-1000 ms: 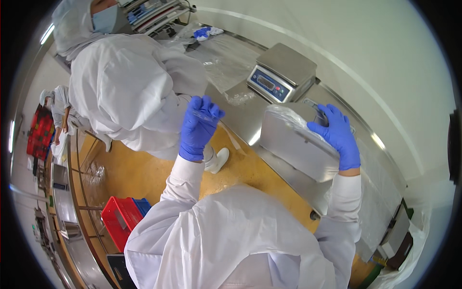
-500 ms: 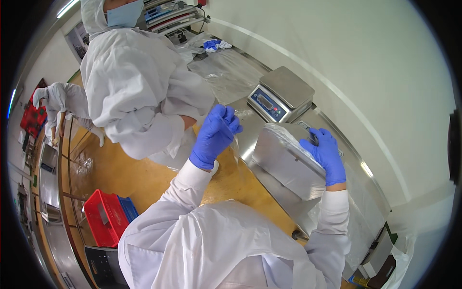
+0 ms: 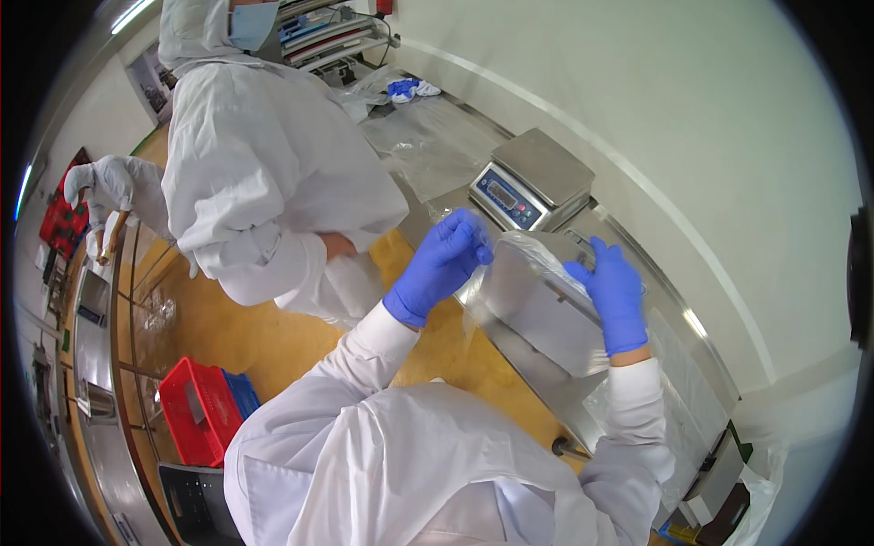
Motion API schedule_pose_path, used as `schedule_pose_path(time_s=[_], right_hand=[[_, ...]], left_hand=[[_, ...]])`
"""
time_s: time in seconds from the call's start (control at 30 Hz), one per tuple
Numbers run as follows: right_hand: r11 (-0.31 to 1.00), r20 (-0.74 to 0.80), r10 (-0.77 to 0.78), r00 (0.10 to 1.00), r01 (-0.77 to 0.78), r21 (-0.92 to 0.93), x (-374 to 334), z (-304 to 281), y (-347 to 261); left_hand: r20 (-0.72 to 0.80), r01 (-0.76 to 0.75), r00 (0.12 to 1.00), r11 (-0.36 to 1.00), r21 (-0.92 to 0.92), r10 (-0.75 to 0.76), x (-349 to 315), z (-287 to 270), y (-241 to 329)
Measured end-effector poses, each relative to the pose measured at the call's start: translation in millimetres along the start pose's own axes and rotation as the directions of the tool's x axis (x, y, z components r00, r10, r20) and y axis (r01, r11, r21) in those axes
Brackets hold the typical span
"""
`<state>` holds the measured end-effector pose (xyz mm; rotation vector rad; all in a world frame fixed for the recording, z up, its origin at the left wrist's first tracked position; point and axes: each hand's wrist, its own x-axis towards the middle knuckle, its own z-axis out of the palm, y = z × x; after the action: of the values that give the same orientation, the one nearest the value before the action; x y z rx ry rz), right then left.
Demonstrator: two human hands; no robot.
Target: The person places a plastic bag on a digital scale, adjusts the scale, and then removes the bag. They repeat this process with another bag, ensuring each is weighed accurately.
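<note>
My left hand point(image 3: 442, 267), in a blue glove, is raised above the table's near edge. Its fingers pinch thin clear plastic film point(image 3: 485, 227) that hangs beside the metal pan. At the pan's far right side is my right hand point(image 3: 614, 296), also blue-gloved, its thumb and fingers bent around the rim by a wire handle. The deep, box-shaped metal pan point(image 3: 537, 318) is tilted on the steel table, and clear plastic lies over its upper edge. What is inside it cannot be made out.
Behind the pan stands a digital scale point(image 3: 533, 182) with a steel platform. Clear plastic sheets point(image 3: 432, 136) cover the table's far part. A co-worker in white point(image 3: 273, 173) stands close on the left. Red point(image 3: 193, 409) and blue crates sit on the yellow floor.
My left hand has moved right and slightly down, closer to the pan, with the film. The right hand has barely shifted. The co-worker's body has moved slightly, and the scale's display now looks lit.
</note>
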<state>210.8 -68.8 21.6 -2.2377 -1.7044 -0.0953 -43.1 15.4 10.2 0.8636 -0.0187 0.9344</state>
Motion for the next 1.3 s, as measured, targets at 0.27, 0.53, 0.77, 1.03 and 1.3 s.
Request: schedule_pose_path(time_s=[0.27,0.53,0.77,1.03,1.3], right_hand=[[0.991,-0.094,-0.043,0.995,0.054,0.119,0,14,11],[0.973,-0.012,-0.011,1.0,0.014,0.23,3,7,12],[0.92,0.09,0.06,0.994,-0.09,0.381,1,-5,5],[0.934,0.105,0.094,0.99,-0.124,0.334,6,-4,2],[0.953,0.098,0.106,0.989,-0.129,0.273,8,1,4]], left_hand=[[0.013,0.01,1.0,1.0,-0.001,-0.01,-4,-2,1],[0.015,0.002,1.0,1.0,-0.022,-0.002,-9,-5,5],[-0.059,0.032,0.998,0.998,-0.062,-0.035,-18,-2,10],[0.045,-0.011,0.999,0.994,-0.106,0.016,-23,5,16],[0.018,-0.001,1.0,0.979,-0.202,0.005,-25,6,13]])
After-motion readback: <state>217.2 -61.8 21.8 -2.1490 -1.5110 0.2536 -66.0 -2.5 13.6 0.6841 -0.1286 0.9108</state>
